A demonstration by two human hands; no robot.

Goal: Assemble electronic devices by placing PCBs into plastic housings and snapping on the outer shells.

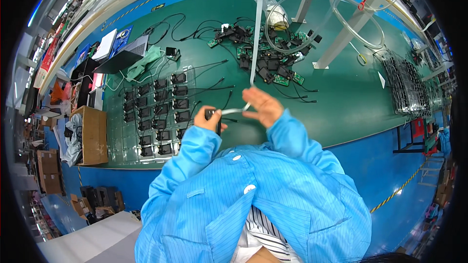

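My left hand (206,120) is closed around a small black box-shaped device (213,115) above the table's near edge. A narrow white strip (257,29) hangs from overhead down to my right hand (264,108). Below the fingers it bends left and runs to the top of the black device. The strip passes between the thumb and fingers of my right hand, which look closed on it, though the contact is partly hidden. Left of my hands, clear trays (114,139) hold rows of similar black devices (181,103) with black cables.
A pile of black housings and green circuit boards (265,56) lies at the back middle. A metal post (348,36) stands on the green table (336,100), with clear tubing around it. Stacked trays (402,85) sit far right. A laptop (122,56) and cardboard box (94,136) are left.
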